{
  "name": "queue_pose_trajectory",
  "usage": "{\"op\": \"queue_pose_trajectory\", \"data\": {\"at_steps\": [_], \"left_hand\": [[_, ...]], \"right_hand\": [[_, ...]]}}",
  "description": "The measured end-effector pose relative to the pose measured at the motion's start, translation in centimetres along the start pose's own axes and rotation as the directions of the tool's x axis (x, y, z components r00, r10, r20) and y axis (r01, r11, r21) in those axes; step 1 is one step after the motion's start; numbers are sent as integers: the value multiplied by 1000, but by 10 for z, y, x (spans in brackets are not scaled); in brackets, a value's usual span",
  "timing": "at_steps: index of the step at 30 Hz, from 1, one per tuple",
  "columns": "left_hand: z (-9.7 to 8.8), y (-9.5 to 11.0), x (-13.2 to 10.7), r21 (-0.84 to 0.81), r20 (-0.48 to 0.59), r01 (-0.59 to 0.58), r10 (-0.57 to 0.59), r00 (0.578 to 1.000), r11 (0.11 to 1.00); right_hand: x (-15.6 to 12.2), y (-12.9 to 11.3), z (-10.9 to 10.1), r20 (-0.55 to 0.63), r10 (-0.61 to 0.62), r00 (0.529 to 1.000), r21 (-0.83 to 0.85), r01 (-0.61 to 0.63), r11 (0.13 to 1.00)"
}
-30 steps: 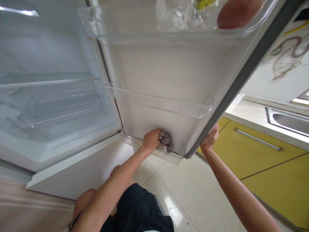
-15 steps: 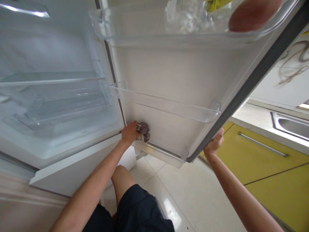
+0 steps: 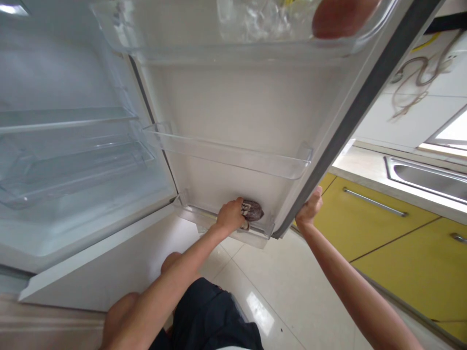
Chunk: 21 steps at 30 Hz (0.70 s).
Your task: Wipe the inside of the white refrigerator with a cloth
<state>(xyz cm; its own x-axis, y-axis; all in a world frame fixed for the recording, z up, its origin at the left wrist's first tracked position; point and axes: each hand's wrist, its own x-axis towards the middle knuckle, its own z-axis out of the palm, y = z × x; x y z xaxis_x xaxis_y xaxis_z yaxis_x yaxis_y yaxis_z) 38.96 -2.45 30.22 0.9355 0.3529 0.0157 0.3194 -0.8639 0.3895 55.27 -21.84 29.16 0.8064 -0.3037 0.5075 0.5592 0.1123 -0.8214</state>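
Note:
My left hand [image 3: 230, 215] is closed on a bunched brown-and-white patterned cloth [image 3: 252, 210]. The cloth lies against the inner face of the open fridge door [image 3: 233, 107], just above its lowest clear shelf [image 3: 195, 214]. Part of the cloth is hidden behind my fingers. On the right, my right hand [image 3: 309, 206] grips the outer edge of the door near its lower corner; its fingertips are partly hidden behind the door.
A clear middle door shelf [image 3: 226, 154] spans the door. The upper door shelf [image 3: 175, 56] holds a reddish oval item [image 3: 343, 18] and clear plastic. Glass shelves [image 3: 65, 119] fill the fridge at left. Yellow cabinets [image 3: 379, 233] and a sink [image 3: 430, 180] stand at right.
My left hand has moved the cloth rightward along the bottom of the door, from the hinge side toward the outer edge. My right hand keeps its grip. The view has shifted right.

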Motion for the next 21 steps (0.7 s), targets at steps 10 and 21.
{"op": "queue_pose_trajectory", "data": {"at_steps": [10, 21], "left_hand": [[21, 39, 7, -293, 62, -44, 65, 996, 955], [20, 18, 9, -650, -153, -32, -90, 984, 760]], "right_hand": [[2, -2, 2, 7, -21, 1000, -44, 21, 999], [4, -1, 4, 2, -10, 1000, -17, 10, 1000]]}}
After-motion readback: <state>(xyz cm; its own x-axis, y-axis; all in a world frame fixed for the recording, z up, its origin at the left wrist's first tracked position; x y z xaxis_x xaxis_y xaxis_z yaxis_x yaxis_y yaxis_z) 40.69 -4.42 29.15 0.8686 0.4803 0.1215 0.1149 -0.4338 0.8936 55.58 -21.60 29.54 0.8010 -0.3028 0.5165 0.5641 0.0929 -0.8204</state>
